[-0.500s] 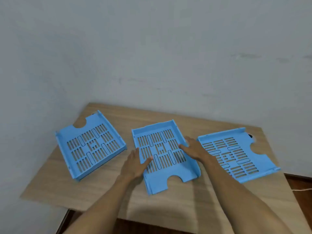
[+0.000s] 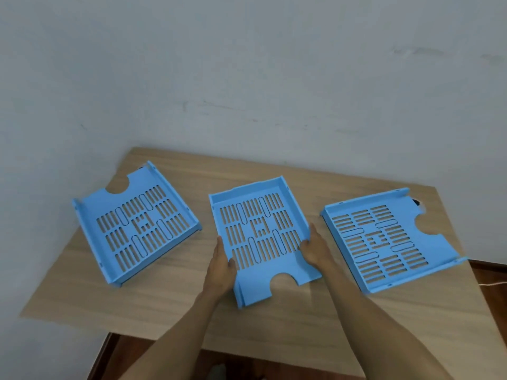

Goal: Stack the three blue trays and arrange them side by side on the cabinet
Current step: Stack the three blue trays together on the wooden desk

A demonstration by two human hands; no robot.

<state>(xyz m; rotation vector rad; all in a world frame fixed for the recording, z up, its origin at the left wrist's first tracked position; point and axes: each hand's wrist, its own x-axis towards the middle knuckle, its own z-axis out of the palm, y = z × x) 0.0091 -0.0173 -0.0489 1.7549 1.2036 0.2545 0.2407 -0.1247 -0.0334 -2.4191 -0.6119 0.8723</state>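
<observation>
3 blue slotted trays lie apart on the wooden cabinet top [image 2: 274, 325], which sits in a corner of pale walls [image 2: 247, 78].

Left tray [image 2: 137, 223]: at 9 o'clock on the surface, flat, rotated so its semicircular notch points toward 11 o'clock, near the left wall. Nothing touches it.

Left hand [image 2: 222, 266]: clamped on the left side wall of the middle tray, thumb over the rim onto the slotted floor, fingers hidden beneath or outside the wall.

Middle tray [image 2: 260, 231]: centre of the cabinet, notch toward 6 o'clock, facing the person. Gripped on both sides. Whether its near end is lifted off the wood or resting, cannot tell.

Right hand [image 2: 315, 248]: closed on the right side wall of the same tray, thumb inside on the floor, fingers along the outer edge.

Right tray [image 2: 384, 242]: at 3 o'clock, flat, notch toward 2 o'clock, its near right corner reaching the cabinet's right edge. Untouched.
</observation>
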